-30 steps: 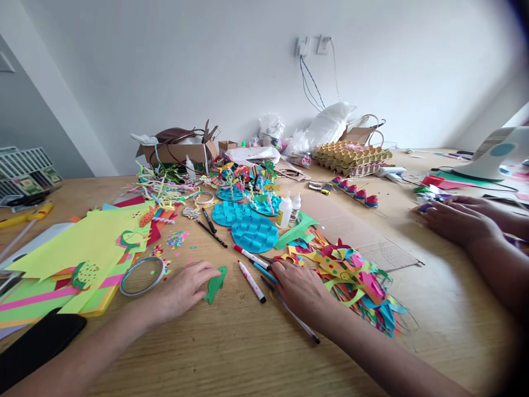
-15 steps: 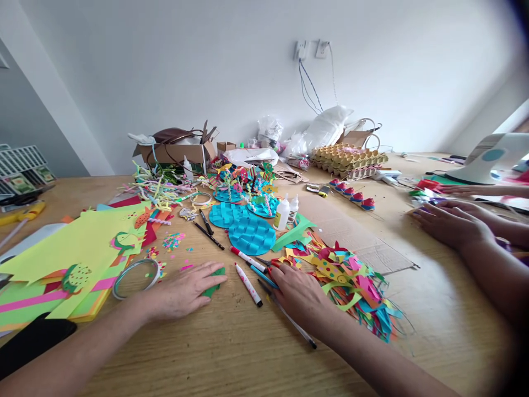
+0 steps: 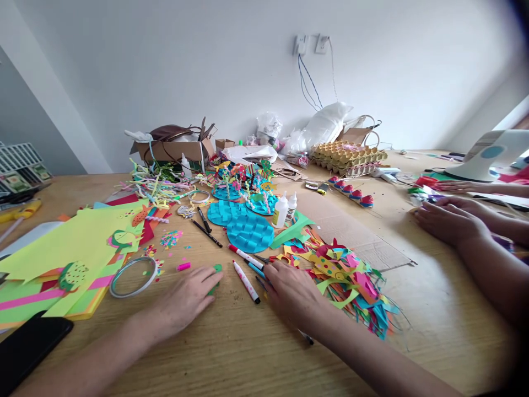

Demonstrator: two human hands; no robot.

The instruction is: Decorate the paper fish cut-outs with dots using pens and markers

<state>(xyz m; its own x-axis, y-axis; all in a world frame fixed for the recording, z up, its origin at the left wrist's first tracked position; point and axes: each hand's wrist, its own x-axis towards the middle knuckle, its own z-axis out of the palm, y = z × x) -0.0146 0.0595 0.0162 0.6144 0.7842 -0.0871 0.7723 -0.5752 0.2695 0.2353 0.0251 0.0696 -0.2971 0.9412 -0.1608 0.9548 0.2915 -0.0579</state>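
My left hand [image 3: 187, 295] rests low over the table with a small piece of green paper [image 3: 217, 268] under its fingers and thumb; most of the paper is hidden. My right hand [image 3: 291, 286] bends its fingers down onto a slim pen [image 3: 306, 337], whose middle lies beneath the palm. Touching or close to its fingertips is a blue marker [image 3: 255, 268]. Scissors [image 3: 281, 258] with orange handles lie just beyond. Between the hands lies a white patterned marker [image 3: 246, 281] with a black end, and its pink cap [image 3: 183, 266] sits beyond my left hand.
Paper scraps [image 3: 351, 275] heap at right beside cardboard [image 3: 351, 229]. Blue paper discs [image 3: 250, 232] and glue bottles [image 3: 280, 210] stand ahead. Left are yellow sheets [image 3: 82, 237], a tape roll [image 3: 134, 277] and a phone [image 3: 35, 350]. Another person's hands [image 3: 450, 223] work at far right.
My right hand has shifted left over the pen and covers more of it; the pen's end has moved slightly. My left hand covers more of the green paper.
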